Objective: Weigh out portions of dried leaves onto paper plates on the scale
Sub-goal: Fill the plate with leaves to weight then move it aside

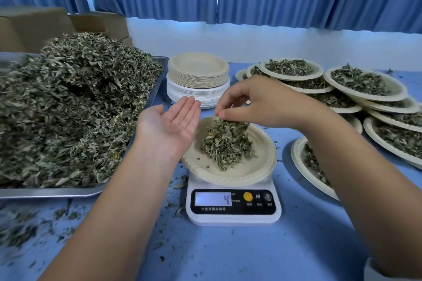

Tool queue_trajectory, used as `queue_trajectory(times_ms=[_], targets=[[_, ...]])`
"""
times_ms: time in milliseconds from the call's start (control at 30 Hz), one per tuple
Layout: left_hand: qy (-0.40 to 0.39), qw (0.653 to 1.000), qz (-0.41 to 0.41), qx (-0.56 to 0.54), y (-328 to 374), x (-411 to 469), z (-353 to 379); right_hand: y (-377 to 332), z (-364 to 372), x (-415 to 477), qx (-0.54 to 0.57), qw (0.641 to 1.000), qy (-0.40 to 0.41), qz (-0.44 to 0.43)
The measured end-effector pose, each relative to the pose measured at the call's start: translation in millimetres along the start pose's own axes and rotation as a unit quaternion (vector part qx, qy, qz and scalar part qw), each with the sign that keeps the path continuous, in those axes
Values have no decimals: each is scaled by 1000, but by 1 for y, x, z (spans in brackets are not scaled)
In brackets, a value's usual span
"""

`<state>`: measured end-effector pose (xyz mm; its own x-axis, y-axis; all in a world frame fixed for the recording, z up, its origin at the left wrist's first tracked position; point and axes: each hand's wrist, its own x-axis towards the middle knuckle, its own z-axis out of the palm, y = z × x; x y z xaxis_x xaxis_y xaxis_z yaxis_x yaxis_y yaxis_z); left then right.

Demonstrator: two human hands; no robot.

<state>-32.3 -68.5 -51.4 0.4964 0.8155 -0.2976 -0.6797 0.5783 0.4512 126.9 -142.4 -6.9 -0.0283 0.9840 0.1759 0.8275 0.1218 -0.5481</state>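
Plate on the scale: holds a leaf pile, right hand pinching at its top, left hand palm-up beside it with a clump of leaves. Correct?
Not quite: the head view shows the left hand palm-up beside the plate but empty. The rest holds: leaf pile on the plate on the scale, right hand pinching at its top.

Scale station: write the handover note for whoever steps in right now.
Left hand: open, palm up, empty. Right hand: pinches leaves at the top of the leaf portion.
Paper plate sits on the scale; display shows 4. Bulk leaves fill the tray, left; empty plates stacked behind; filled plates overlap, right.
Done: many portions. Left: probably adjust this one, set it aside, continue.
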Motion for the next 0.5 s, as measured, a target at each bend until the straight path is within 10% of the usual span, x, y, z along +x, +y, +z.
queue_trajectory(times_ms=[200,500], targets=[[2,1000,2,0,0,-1,0,2,2,-4,-65,988,-132,42],[-3,1000,1,1,-1,-2,1,-2,3,-3,-61,993,-94,37]])
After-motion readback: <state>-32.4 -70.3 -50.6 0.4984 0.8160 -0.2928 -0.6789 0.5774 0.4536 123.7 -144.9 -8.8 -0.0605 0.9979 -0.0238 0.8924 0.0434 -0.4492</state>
